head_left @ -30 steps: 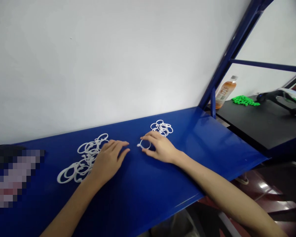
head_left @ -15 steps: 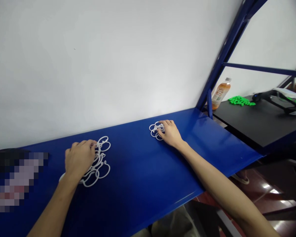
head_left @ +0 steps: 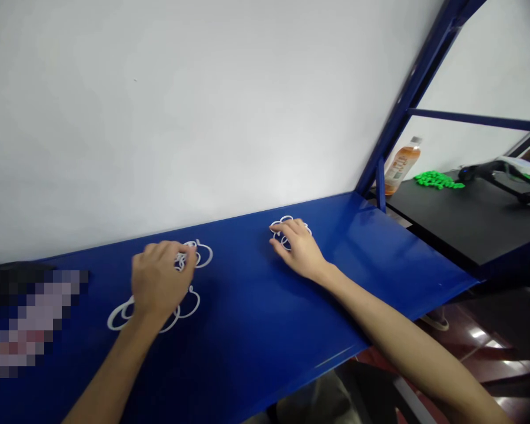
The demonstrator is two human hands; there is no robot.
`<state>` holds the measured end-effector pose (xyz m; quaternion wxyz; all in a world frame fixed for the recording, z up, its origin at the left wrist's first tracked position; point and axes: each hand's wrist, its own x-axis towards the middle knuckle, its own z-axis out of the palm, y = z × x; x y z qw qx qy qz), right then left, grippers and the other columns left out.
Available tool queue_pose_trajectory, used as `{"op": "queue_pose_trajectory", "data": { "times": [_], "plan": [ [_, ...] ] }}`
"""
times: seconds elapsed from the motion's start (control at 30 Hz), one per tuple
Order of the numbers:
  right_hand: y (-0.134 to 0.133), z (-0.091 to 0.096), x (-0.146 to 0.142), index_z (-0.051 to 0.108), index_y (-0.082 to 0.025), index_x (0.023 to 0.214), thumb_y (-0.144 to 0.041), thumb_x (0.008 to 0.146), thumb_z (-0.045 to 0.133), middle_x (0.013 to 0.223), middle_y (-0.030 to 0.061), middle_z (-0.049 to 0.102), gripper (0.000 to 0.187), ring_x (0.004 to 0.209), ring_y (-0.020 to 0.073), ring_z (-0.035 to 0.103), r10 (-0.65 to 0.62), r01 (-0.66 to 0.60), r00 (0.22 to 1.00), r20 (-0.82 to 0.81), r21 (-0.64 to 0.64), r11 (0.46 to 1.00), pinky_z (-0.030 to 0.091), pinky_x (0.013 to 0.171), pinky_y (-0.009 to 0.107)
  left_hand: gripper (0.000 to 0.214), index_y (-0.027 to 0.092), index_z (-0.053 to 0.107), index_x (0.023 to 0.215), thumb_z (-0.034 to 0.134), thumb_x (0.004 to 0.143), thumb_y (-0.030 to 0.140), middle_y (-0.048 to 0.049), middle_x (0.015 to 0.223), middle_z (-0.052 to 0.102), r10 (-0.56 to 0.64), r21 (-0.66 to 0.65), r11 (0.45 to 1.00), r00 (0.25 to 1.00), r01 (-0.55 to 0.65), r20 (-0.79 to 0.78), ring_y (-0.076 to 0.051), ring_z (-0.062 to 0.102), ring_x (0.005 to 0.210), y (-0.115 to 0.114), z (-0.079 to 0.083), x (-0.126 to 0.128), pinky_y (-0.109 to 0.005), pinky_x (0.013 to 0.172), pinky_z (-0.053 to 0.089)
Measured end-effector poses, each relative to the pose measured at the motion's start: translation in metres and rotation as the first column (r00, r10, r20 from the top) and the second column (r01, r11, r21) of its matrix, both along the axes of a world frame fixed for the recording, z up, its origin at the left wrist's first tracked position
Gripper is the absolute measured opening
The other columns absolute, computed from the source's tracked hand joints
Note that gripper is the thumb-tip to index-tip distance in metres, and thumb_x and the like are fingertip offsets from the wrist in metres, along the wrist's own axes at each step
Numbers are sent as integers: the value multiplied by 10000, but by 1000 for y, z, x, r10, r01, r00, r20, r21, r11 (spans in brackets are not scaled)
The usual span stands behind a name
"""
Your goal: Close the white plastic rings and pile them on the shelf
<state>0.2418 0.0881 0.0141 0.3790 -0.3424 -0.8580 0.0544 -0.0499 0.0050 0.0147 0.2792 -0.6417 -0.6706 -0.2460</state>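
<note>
Thin white rings, some with small curled ends, lie in two groups on the blue tabletop (head_left: 256, 318). At left, my left hand (head_left: 161, 280) is curled with thumb and fingers around a bunch of white rings (head_left: 206, 254) that stick out past the fingertips. More loose rings (head_left: 191, 306) lie flat under and beside its wrist, partly hidden by the forearm. Farther right, my right hand (head_left: 298, 247) hovers palm down over a second cluster of white rings (head_left: 286, 219), thumb and fingers apart. This hand covers much of that cluster.
Behind the table rises a white wall (head_left: 203, 118). A blue metal frame (head_left: 391, 135) stands at the right. Beyond it a black table (head_left: 446, 221) carries an orange drink bottle (head_left: 401, 165), green pieces (head_left: 437, 179) and a black device (head_left: 494, 174). A pixelated patch (head_left: 35, 324) lies at left.
My left hand has moved right with the upper rings in its grasp, while the lower rings stay nearly in place. My right hand's fingers have spread, and it has shifted slightly left over its cluster.
</note>
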Motion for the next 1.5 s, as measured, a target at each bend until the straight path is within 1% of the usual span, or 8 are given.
{"op": "queue_pose_trajectory", "data": {
  "times": [0.13, 0.33, 0.53, 0.87, 1.03, 1.17, 1.33, 1.5],
  "plan": [
    [-27, -3, -16, 600, -194, 1223, -351, 975, 598, 1017, 55, 700, 293, 961, 195, 640, 310, -314, 949, -56, -248, 917, 531, 898, 361, 192, 212, 554, 742, 548, 928, 259, -18, 716, 630, -306, 37, 951, 952, 307, -28, -216, 578, 777, -7, -8, 46, -377, 798, 406],
    [-37, -7, -22, 628, -169, 1125, -204, 1018, 466, 1043, 76, 718, 197, 910, 173, 681, 363, -356, 931, -39, -314, 880, 546, 841, 321, 142, 214, 555, 822, 551, 952, 270, -1, 801, 652, -543, -34, 820, 795, 572, 270, -179, 591, 819, -19, -7, 72, -343, 822, 452],
    [-34, -4, -16, 641, -174, 1064, -236, 1031, 468, 1005, 77, 722, 187, 895, 179, 663, 428, -413, 903, 27, -217, 884, 543, 811, 316, 222, 229, 586, 774, 573, 942, 372, 17, 761, 650, -471, -89, 785, 685, 613, 556, -162, 595, 765, -14, -9, 65, -301, 727, 485],
    [-44, -6, -17, 632, -152, 989, -294, 1071, 365, 821, 64, 657, 314, 744, 167, 570, 506, -497, 830, 235, -100, 862, 479, 699, 282, 149, 238, 626, 720, 636, 869, 255, 24, 779, 684, -448, -157, 765, 692, 624, 567, -171, 601, 812, -16, -12, 61, -324, 800, 486],
    [-41, -11, -21, 650, -155, 1008, -312, 1069, 377, 843, 65, 664, 321, 763, 165, 591, 450, -430, 855, 258, -133, 893, 484, 694, 275, 113, 242, 659, 848, 656, 885, 349, -3, 873, 707, -459, -219, 773, 762, 596, 457, -201, 613, 901, -9, -22, 53, -367, 861, 491],
    [-24, -11, -17, 671, -171, 1106, -294, 1049, 442, 998, 83, 682, 266, 908, 181, 639, 348, -324, 927, 143, -169, 931, 524, 793, 296, 376, 231, 647, 1167, 592, 910, 500, -96, 1170, 691, -323, -313, 868, 918, 384, 229, -297, 582, 1124, -1, -24, 37, -474, 987, 447],
    [20, -9, 9, 705, -179, 1147, -223, 1008, 460, 1046, 106, 646, 285, 845, 194, 638, -64, 58, 996, -58, -105, 993, 539, 777, 337, 543, 132, 566, 1337, 410, 972, 504, -203, 1366, 588, 7, -367, 930, 999, 9, 41, -403, 486, 1259, 5, -24, 2, -540, 992, 402],
    [50, -12, 30, 716, -177, 1070, -207, 926, 550, 923, 70, 692, 222, 754, 183, 637, -301, 282, 949, -96, -168, 944, 517, 763, 329, 394, 171, 640, 1210, 388, 967, 351, -157, 1137, 705, -10, -375, 927, 999, 21, 32, -361, 540, 1092, 6, -25, -10, -503, 913, 393]
  ]
}}
